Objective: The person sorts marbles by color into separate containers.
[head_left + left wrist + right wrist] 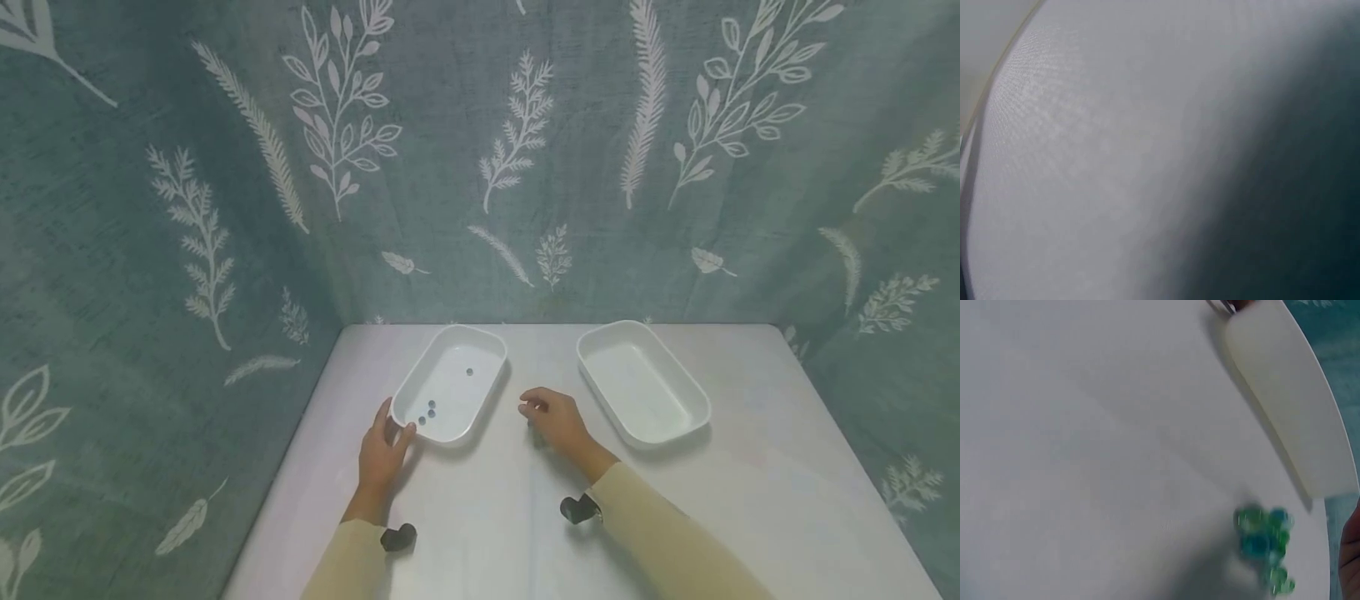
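Note:
A white tray point(491, 379) on the left has several small glass marbles point(431, 408) in it. My left hand point(381, 454) holds this tray's near-left corner, thumb and fingers spread at the rim. Between the two trays is my right hand point(558, 421), its fingers bent and thumb near the index fingertip; I cannot tell whether a marble is between them. A cluster of green and blue marbles point(1260, 540) lies on the table close by it, mostly hidden by that hand in the head view.
A second white tray point(637, 375) stands to the right with nothing seen inside. Both trays rest on a white table point(487, 517). Teal cloth point(450, 167) with white leaf prints hangs behind and along both sides.

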The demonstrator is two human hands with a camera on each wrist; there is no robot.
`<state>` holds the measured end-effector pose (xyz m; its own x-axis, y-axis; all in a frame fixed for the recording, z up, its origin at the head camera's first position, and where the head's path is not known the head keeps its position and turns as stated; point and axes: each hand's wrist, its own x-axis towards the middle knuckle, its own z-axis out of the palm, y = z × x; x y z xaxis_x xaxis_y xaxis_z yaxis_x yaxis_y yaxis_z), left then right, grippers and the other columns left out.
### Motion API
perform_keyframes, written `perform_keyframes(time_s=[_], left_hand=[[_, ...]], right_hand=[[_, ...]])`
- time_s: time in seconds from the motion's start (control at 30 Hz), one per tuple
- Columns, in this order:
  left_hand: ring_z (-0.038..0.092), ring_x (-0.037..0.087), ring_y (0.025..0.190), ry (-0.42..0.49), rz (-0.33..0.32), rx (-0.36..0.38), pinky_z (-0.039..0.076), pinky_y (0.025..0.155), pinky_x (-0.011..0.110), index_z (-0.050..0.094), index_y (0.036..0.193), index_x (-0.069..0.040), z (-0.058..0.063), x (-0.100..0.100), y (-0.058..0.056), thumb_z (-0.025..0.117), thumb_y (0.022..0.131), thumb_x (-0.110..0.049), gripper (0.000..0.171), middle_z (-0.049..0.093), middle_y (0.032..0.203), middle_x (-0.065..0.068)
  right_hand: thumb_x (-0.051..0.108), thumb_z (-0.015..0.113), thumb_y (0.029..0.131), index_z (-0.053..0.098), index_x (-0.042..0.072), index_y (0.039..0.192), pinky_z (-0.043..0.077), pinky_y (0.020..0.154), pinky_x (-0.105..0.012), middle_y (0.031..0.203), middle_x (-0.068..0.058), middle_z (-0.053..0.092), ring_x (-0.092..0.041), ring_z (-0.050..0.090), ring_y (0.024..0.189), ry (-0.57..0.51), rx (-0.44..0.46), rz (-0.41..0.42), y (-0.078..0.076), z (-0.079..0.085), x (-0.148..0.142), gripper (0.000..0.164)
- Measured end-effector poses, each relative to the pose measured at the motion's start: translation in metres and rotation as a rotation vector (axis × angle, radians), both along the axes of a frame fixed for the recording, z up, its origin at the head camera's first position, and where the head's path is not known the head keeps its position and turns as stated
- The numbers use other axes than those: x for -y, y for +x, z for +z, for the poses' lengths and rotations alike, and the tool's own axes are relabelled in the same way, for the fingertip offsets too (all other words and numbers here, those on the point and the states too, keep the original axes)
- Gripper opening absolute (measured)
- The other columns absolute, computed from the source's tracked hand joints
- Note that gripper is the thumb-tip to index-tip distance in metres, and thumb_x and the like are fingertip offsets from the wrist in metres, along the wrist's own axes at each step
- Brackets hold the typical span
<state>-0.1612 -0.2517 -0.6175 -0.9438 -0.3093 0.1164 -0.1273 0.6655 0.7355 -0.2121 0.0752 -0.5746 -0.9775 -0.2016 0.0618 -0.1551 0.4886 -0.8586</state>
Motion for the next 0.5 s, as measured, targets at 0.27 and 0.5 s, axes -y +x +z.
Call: perform_keyframes(time_s=[0.27, 0.5], left_hand=[[0.033, 0.035, 0.139, -0.008, 0.011, 0.014, 0.023, 0.11, 0.061, 0.028, 0.154, -0.024, 0.001, 0.0, -0.001, 0.059, 0.091, -0.055, 0.077, 0.04, 0.151, 0.01], [0.034, 0.036, 0.138, 0.008, 0.003, 0.015, 0.023, 0.11, 0.061, 0.031, 0.153, -0.023, -0.002, 0.0, -0.001, 0.06, 0.091, -0.054, 0.075, 0.042, 0.15, 0.01]], right_hand=[[0.024, 0.066, 0.093, 0.069, 0.016, 0.113, 0.053, 0.083, -0.039, 0.098, 0.002, 0.067, -0.019, 0.061, 0.092, 0.015, 0.035, -0.101, 0.006, -0.007, -0.03, 0.021], [0.023, 0.063, 0.095, 0.069, 0.013, 0.111, 0.05, 0.093, -0.044, 0.11, -0.004, 0.069, -0.025, 0.062, 0.105, 0.022, 0.024, -0.113, 0.016, -0.017, -0.042, 0.02]])
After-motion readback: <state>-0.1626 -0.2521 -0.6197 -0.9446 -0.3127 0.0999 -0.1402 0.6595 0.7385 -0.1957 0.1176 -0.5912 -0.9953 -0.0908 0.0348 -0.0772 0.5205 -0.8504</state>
